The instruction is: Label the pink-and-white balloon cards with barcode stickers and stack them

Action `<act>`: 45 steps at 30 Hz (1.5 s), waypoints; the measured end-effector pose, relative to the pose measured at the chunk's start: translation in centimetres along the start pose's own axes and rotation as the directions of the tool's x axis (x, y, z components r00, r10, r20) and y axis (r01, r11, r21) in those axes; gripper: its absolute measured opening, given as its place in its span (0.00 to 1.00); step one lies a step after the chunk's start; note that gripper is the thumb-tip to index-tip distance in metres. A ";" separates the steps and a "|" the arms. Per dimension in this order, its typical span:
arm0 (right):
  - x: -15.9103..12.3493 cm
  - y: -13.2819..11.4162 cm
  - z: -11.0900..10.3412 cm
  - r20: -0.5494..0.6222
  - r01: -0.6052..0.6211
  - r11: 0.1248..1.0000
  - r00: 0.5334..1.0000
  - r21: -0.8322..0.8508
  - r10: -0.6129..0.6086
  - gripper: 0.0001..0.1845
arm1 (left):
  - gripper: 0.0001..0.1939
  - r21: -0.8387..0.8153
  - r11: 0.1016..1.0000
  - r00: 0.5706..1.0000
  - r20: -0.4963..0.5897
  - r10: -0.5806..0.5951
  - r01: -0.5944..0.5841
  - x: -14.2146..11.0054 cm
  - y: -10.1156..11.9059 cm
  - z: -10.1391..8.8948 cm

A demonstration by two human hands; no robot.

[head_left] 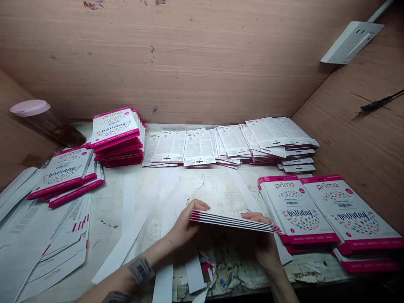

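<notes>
Plywood booth, far wall (189, 63) and right wall (356, 147) meeting behind a worn, paper-patched workbench (221, 193). White power socket (352, 42) high on the right wall, slim black-handled implement (377, 105) below it, type unclear. Clear jar with pink lid (30, 108) far left.

Work laid out around the bench: Prima birthday balloon cards in a tall stack (115, 136) far left, a lower stack (63, 172) left of it and nearer, two stacks (350, 214) near right. Rows of printed backs (198, 147) fan across the far middle. Flat white card blanks (47, 248) lie near left; loose white paper strips (132, 223) lie mid-bench.

Held above the bench centre, just left of the right stacks: bundle of pink-edged cards (235, 221), about five, edge-on and tilted. Both hands closed on it. Left hand (189, 223) pinches the left end; right hand (261, 231) has its fingers over the right end, underside hidden. Barcode tag (141, 270) on the left wrist.

Technique: gripping both ends evenly seems the sound way to keep the edges aligned; a light, level squeeze should stop the cards sliding apart.
</notes>
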State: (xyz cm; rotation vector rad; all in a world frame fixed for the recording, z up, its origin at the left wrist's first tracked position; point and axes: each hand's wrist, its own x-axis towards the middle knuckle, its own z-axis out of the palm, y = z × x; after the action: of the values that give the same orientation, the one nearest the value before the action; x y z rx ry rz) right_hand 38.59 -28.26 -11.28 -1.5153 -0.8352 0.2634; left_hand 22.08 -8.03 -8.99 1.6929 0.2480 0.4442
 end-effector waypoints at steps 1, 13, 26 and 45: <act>-0.1 0.2 0.1 -0.018 0.001 1.000 1.000 0.003 -0.001 0.10 | 0.07 -0.001 1.000 1.000 0.000 0.019 -0.019 -0.1 -0.2 0.1; 4.5 -5.9 5.8 0.258 -0.434 0.891 0.883 0.134 0.392 0.31 | 0.28 -0.230 0.920 0.819 -0.423 -0.387 0.316 -5.1 5.1 -3.2; 4.8 -2.0 12.0 0.233 -0.216 0.741 0.862 -0.636 0.451 0.25 | 0.47 0.817 0.496 0.956 -0.245 -0.162 0.293 -7.6 2.1 -5.9; 15.0 -3.2 24.3 0.319 -0.219 0.781 0.823 -0.586 0.470 0.11 | 0.49 0.851 0.493 0.980 -0.117 -0.158 0.181 -7.1 0.1 -6.3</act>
State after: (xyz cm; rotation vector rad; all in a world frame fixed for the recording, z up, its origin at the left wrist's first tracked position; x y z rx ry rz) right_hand 32.96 -0.37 -7.19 -2.1912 -1.0337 0.7423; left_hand 13.04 -5.29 -9.21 2.6280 0.7545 0.1695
